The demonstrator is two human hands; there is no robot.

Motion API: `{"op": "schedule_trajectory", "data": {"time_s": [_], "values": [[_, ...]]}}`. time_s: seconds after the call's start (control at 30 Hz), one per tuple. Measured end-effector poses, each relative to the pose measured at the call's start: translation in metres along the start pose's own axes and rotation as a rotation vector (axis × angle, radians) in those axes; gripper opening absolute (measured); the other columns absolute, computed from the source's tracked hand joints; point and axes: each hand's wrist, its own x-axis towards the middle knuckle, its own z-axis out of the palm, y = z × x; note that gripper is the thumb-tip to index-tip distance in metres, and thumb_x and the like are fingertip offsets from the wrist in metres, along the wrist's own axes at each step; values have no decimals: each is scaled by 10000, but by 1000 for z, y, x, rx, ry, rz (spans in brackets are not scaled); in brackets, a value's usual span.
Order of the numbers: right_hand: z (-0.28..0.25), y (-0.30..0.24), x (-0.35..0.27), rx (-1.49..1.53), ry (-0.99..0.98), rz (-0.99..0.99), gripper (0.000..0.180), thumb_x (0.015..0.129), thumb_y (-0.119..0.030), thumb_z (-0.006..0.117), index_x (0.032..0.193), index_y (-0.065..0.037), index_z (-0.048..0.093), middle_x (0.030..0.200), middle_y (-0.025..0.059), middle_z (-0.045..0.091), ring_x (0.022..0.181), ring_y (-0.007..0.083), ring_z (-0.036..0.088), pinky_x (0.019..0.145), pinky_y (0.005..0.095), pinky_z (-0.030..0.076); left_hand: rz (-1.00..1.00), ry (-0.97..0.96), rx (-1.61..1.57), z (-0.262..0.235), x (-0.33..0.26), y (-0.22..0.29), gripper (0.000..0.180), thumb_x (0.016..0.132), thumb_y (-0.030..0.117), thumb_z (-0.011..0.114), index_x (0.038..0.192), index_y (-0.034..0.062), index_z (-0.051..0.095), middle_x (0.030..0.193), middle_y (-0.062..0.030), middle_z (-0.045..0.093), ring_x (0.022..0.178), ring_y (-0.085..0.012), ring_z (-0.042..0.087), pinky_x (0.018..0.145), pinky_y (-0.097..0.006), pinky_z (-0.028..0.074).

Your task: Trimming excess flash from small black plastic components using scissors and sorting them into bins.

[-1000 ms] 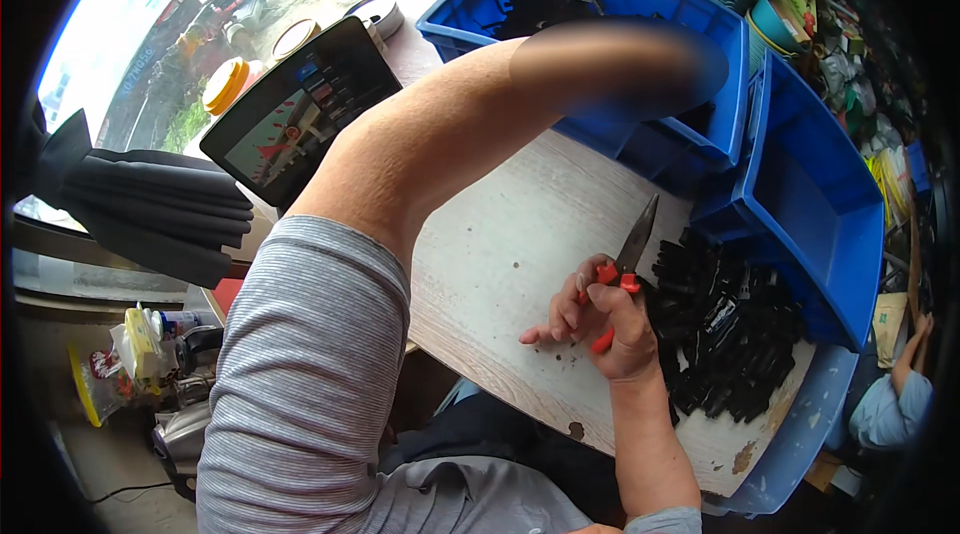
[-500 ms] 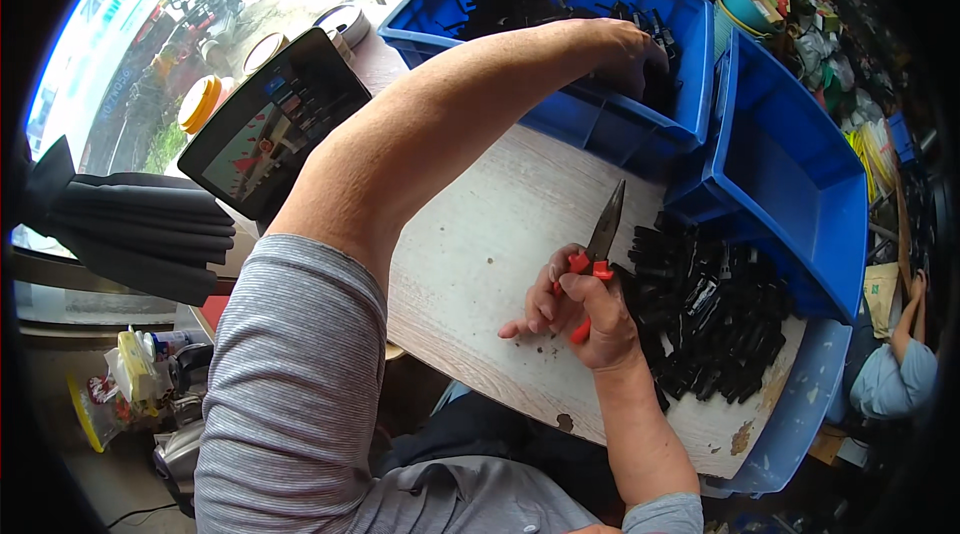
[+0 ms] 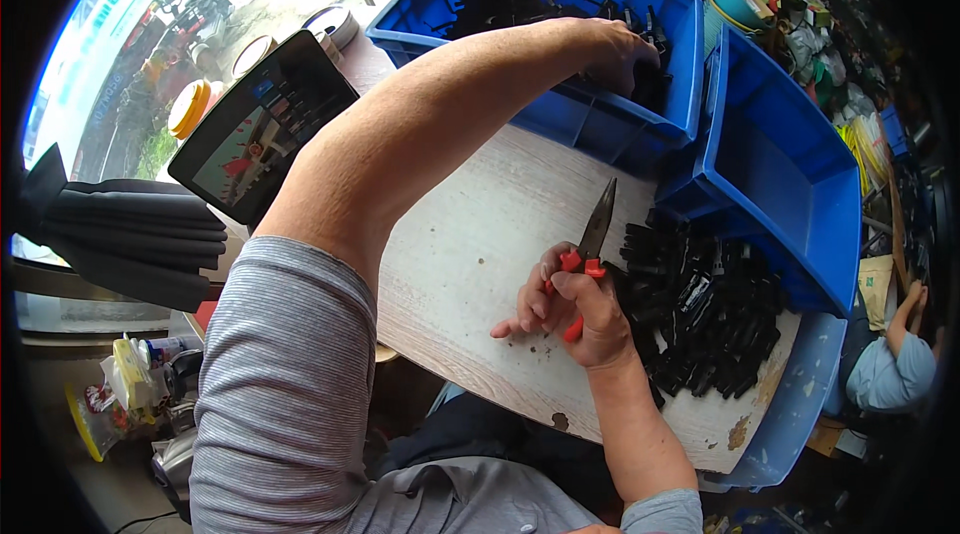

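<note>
My left arm stretches far across the table, and my left hand (image 3: 612, 56) reaches down into a large blue bin (image 3: 590, 126) at the back. Its fingers dip among loose black plastic parts (image 3: 510, 6) and are mostly hidden. Over the table, my right hand (image 3: 600, 322) is closed around the red handles of long-nose pliers (image 3: 598, 222), whose dark jaws point up and away from me. Just right of that hand lies a heap of black plastic pieces (image 3: 700, 304).
A second blue bin (image 3: 785, 179) stands tilted behind the heap. A pale blue container (image 3: 795, 414) sits at the table's right edge. Left of my arm, a tablet (image 3: 265, 124) leans near tubs by the window. Another person (image 3: 890, 369) is at the far right.
The whole view has shifted slightly to the left. My left hand is still inside the bin, and my right hand keeps the pliers in much the same pose.
</note>
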Motion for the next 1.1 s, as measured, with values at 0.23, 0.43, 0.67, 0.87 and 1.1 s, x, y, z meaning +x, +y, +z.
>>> {"op": "schedule_trajectory", "data": {"time_s": [0.23,0.43,0.67,0.87,1.1], "values": [[-4,0,0,-20,-14,-5,166,851,-192,541,967,-79,506,677,79,513,633,225,567,707,579,564,30,15,3,-2,-2,1,711,728,304,740,1401,308,514,1276,-130,626,1183,-311,595,975,-428,504],[2,-2,0,-20,18,-30,129,875,-171,488,888,-49,526,662,61,504,634,185,573,681,472,595,-4,62,31,-2,-12,7,668,737,286,717,1381,298,539,1269,-124,630,1168,-314,604,969,-426,508],[-1,0,0,-10,19,-9,169,840,-193,534,961,-78,508,677,80,516,616,226,574,701,574,566,-31,18,-49,-8,-5,4,635,728,250,699,1349,288,575,1158,-116,686,1083,-285,655,930,-408,539],[1,-1,-1,-5,43,-3,166,829,-170,516,965,-76,510,678,79,513,624,224,566,697,570,566,-1,148,-148,-4,-2,-5,577,711,178,739,1279,194,637,1038,-132,716,892,-255,712,748,-353,609],[-2,-3,-2,5,-16,-16,132,882,-130,463,981,-45,484,704,90,537,653,197,580,704,487,594,88,257,-212,-3,-5,-20,533,727,157,739,1254,166,655,1091,-129,713,948,-265,704,832,-360,592]]}}
